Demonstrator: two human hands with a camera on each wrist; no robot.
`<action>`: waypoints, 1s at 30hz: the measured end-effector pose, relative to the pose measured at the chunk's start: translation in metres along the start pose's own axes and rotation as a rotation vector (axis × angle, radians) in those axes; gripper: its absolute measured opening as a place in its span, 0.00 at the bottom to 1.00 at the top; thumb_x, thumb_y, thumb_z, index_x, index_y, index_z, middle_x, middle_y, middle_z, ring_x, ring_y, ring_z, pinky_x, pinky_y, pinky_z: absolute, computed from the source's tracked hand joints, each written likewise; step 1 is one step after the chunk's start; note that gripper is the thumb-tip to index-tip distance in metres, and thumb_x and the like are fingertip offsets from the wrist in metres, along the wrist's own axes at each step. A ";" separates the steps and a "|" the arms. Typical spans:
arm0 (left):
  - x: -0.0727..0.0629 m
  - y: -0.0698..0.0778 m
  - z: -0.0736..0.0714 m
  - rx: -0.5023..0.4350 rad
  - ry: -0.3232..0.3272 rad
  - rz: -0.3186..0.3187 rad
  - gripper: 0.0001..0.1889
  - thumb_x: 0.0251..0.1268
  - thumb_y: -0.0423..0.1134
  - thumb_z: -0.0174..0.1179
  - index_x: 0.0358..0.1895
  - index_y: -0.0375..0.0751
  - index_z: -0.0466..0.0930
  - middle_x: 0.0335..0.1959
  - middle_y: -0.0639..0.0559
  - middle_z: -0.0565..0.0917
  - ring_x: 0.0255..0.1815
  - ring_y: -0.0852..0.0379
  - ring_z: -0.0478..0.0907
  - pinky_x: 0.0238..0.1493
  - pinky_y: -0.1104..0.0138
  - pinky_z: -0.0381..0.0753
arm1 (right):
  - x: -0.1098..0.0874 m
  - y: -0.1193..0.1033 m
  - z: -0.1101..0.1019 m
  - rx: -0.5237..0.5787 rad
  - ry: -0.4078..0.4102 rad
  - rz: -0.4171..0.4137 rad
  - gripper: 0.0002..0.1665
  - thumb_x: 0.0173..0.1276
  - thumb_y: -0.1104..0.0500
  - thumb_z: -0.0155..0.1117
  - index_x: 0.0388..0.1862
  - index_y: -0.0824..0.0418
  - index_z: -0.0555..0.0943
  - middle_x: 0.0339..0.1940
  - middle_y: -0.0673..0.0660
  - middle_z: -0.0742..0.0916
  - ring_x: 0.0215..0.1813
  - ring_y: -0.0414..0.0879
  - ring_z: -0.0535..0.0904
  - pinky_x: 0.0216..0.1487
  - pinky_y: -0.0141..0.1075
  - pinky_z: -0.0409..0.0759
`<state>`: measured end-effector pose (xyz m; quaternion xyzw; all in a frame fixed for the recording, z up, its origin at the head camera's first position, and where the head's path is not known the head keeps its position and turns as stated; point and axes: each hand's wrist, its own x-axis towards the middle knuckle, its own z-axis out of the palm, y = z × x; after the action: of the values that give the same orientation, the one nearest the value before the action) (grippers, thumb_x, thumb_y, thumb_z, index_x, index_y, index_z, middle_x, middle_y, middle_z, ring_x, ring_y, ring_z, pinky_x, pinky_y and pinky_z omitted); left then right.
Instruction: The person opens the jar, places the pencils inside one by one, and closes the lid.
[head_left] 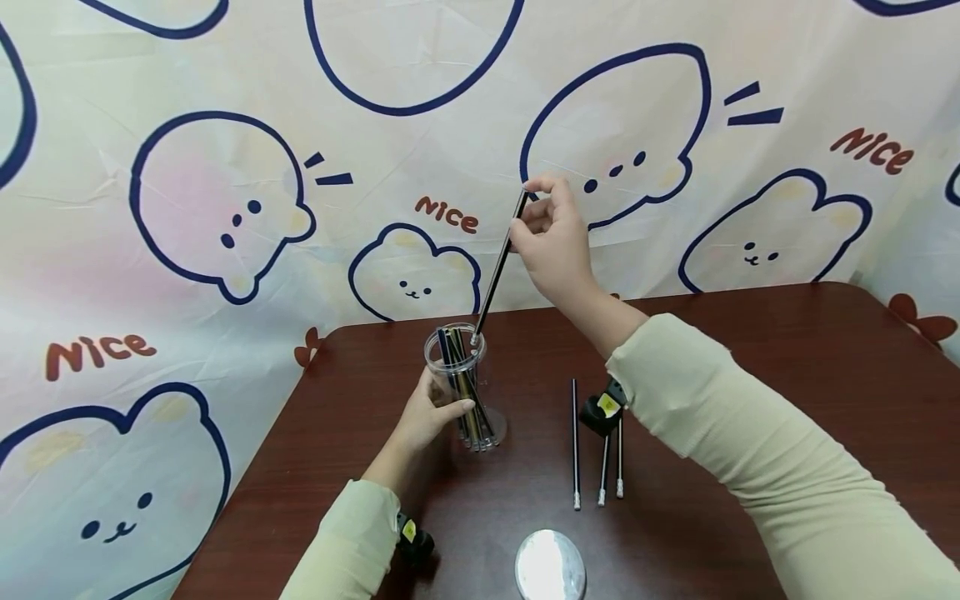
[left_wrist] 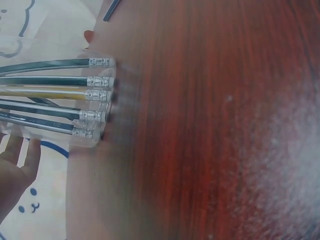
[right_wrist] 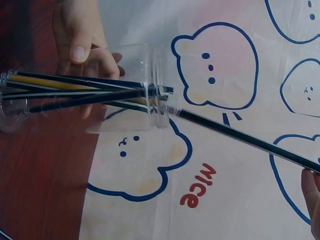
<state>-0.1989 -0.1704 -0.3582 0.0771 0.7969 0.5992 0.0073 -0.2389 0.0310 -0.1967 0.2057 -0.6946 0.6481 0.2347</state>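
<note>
My left hand (head_left: 420, 421) grips a clear jar (head_left: 429, 354) by its side, thumb toward the front. Inside lean several pencils (left_wrist: 50, 80), mostly dark with one yellow, their silver ferrule ends at the jar's bottom. Above and to the right, my right hand (head_left: 558, 242) pinches a dark pencil (head_left: 497, 271) near its upper end. That pencil slants down to the left, its ferrule end at the jar's mouth (right_wrist: 161, 85). Whether the tip is inside the rim or just at it, I cannot tell exactly. Only some fingers (left_wrist: 31, 162) of the left hand show in the left wrist view.
Three dark pencils (head_left: 575, 446) lie on the brown table (head_left: 705, 517) right of the jar, partly under the right wrist's camera (head_left: 602, 408). A round silvery lid (head_left: 551, 565) lies at the front. Behind the table hangs a printed cloth (head_left: 405, 167).
</note>
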 end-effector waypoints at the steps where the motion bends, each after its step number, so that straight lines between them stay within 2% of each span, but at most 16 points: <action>1: 0.000 0.001 0.000 0.001 0.000 0.000 0.36 0.48 0.30 0.59 0.62 0.42 0.52 0.50 0.39 0.69 0.53 0.46 0.64 0.53 0.53 0.59 | -0.001 0.002 0.002 -0.015 -0.002 -0.010 0.21 0.58 0.71 0.50 0.51 0.62 0.63 0.29 0.57 0.74 0.32 0.46 0.73 0.30 0.31 0.72; 7: -0.001 0.000 0.000 0.005 -0.003 -0.001 0.36 0.48 0.30 0.60 0.62 0.41 0.52 0.53 0.39 0.67 0.54 0.45 0.63 0.54 0.52 0.57 | -0.007 0.007 0.011 -0.044 -0.037 -0.047 0.20 0.57 0.70 0.51 0.50 0.62 0.64 0.32 0.57 0.74 0.35 0.45 0.74 0.29 0.33 0.70; 15: 0.000 -0.002 0.000 -0.014 -0.003 0.005 0.35 0.48 0.29 0.59 0.61 0.41 0.52 0.52 0.39 0.68 0.52 0.46 0.65 0.53 0.53 0.59 | -0.018 0.010 0.023 0.022 -0.120 -0.112 0.16 0.56 0.72 0.53 0.45 0.67 0.68 0.32 0.59 0.74 0.36 0.46 0.74 0.36 0.34 0.73; 21: 0.000 -0.001 0.000 -0.008 -0.001 -0.009 0.36 0.48 0.30 0.59 0.62 0.42 0.52 0.54 0.40 0.67 0.53 0.46 0.64 0.54 0.52 0.58 | -0.030 0.016 0.027 -0.035 -0.174 -0.144 0.14 0.55 0.72 0.53 0.42 0.68 0.71 0.31 0.59 0.76 0.37 0.47 0.75 0.38 0.33 0.74; 26: 0.000 -0.002 0.000 -0.008 -0.004 -0.008 0.36 0.49 0.31 0.59 0.62 0.42 0.51 0.54 0.40 0.67 0.54 0.46 0.63 0.54 0.52 0.57 | -0.038 0.024 0.029 -0.091 -0.198 -0.202 0.13 0.55 0.71 0.54 0.40 0.67 0.73 0.30 0.59 0.78 0.37 0.46 0.75 0.37 0.31 0.74; 30: 0.006 -0.016 -0.002 -0.018 -0.006 -0.004 0.37 0.49 0.34 0.61 0.62 0.46 0.52 0.55 0.43 0.66 0.54 0.48 0.63 0.54 0.52 0.57 | -0.045 0.031 0.030 -0.118 -0.218 -0.239 0.12 0.54 0.71 0.55 0.39 0.67 0.74 0.32 0.59 0.79 0.37 0.45 0.75 0.37 0.30 0.74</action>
<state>-0.2073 -0.1761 -0.3725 0.0776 0.7915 0.6061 0.0116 -0.2223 0.0027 -0.2496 0.3419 -0.7234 0.5476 0.2448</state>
